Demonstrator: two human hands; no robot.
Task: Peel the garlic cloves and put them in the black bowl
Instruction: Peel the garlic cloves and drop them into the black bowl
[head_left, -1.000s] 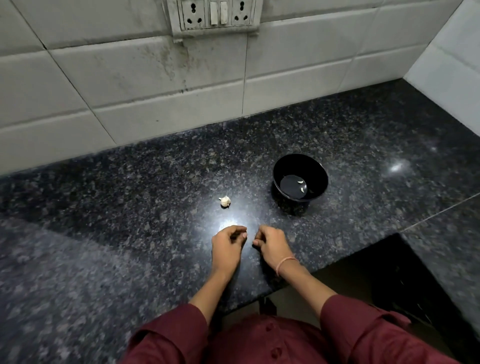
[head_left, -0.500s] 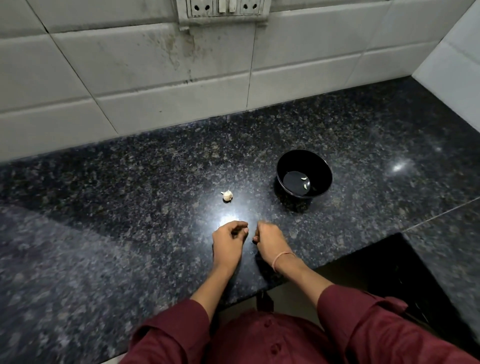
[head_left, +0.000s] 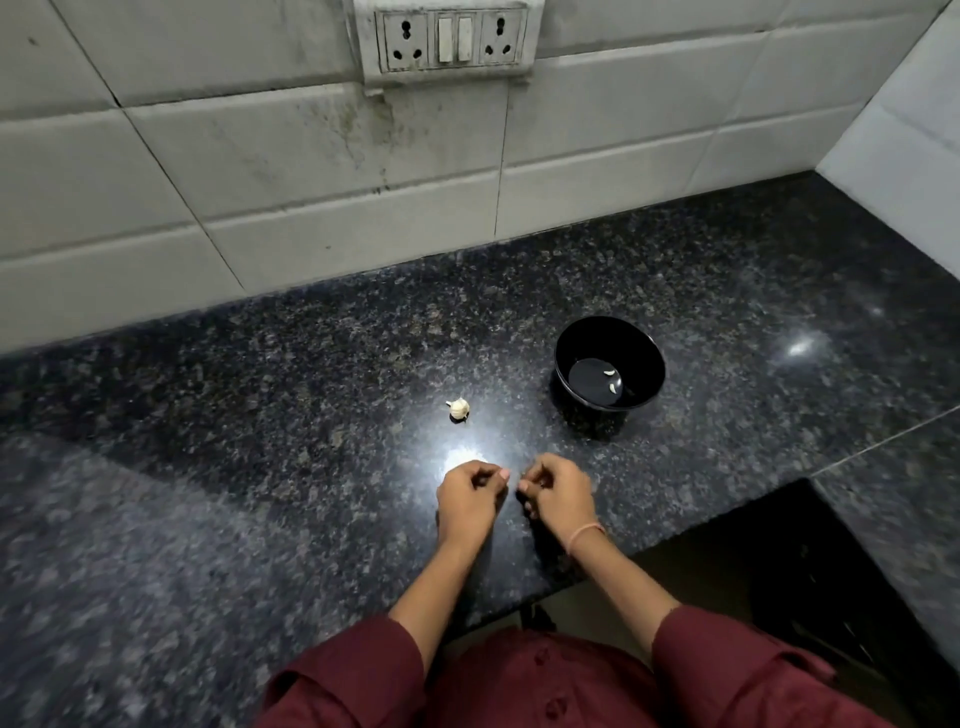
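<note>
While the left hand (head_left: 470, 499) and the right hand (head_left: 558, 496) rest side by side on the dark speckled countertop (head_left: 260, 415), their knuckles face up. The fingers of both are curled inward, and each thumb tip is set against its forefinger. The two thumbs point at each other across a narrow gap and do not touch. Whether either hand pinches a clove or a scrap of skin cannot be told, because the curled fingers hide whatever lies inside them.

Ahead of the left hand, toward the wall, a small piece of garlic bulb (head_left: 458, 409) sits alone on the stone, apart from both hands. A bright patch of glare lies between it and the left knuckles.

Ahead of the right hand and off to its outer side stands the black bowl (head_left: 639, 353), upright and farther away than the garlic. Two peeled cloves (head_left: 614, 386) lie near each other on its bottom.

Just behind the right hand, a thin pinkish band (head_left: 587, 535) circles the wrist. Maroon sleeves (head_left: 353, 670) cover the arms closer to the body.

Well beyond both hands the tiled wall (head_left: 260, 156) rises from the back edge of the counter. A socket plate (head_left: 452, 39) is mounted on it, roughly in line with the left hand.
</note>
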